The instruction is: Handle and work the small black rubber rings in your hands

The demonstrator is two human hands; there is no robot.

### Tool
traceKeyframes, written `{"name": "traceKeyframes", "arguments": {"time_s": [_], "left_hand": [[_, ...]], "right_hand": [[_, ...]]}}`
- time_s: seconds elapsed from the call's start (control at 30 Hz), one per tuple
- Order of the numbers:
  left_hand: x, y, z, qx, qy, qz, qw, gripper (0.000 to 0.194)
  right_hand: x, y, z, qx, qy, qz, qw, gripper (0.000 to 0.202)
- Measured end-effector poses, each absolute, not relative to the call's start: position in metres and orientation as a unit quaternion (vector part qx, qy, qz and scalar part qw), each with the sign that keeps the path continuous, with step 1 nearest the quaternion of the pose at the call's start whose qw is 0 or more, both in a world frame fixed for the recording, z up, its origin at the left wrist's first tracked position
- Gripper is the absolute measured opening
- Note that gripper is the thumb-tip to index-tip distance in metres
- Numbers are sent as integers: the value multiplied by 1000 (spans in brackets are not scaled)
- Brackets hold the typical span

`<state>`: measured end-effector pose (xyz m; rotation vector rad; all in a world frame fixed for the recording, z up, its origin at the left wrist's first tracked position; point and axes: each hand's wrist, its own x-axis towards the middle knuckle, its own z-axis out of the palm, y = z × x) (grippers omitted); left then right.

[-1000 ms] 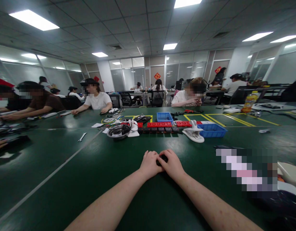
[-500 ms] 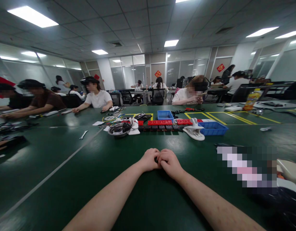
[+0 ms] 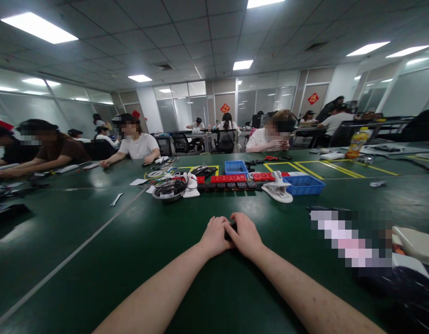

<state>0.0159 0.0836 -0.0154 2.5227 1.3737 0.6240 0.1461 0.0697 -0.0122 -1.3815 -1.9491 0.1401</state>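
My left hand [image 3: 215, 235] and my right hand [image 3: 246, 235] meet over the green table [image 3: 165, 273], in the middle of the head view. Both have curled fingers, wrapped round a small black object [image 3: 231, 228] that shows only in part between them. What it is cannot be made out. The right thumb reaches across toward the left fingers. Beyond the hands lies a row of red and black power strips [image 3: 230, 178], with a white clamp [image 3: 280, 188] at its right part.
Behind are a metal bowl of cables [image 3: 169, 189], blue trays [image 3: 305, 184], a wrench [image 3: 116, 200] at left and a yellow-labelled bottle [image 3: 357, 143] at right. Near right lie a blurred pinkish item and a cream object [image 3: 414, 245]. Several people sit around.
The fingers of my right hand have straightened a little and more of the black object shows between the hands. The whole view has shifted slightly.
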Motion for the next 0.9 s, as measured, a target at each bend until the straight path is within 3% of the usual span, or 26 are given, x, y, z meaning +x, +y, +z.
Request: {"name": "traceKeyframes", "arguments": {"time_s": [0.43, 0.63, 0.9], "left_hand": [[14, 87, -14, 858, 461, 205, 99, 28], [8, 90, -10, 863, 450, 197, 115, 34], [1, 97, -9, 889, 402, 163, 147, 21]], "right_hand": [[146, 67, -7, -588, -733, 22, 341, 17], [148, 66, -5, -499, -786, 54, 360, 8], [145, 61, -5, -403, -813, 117, 404, 23]]}}
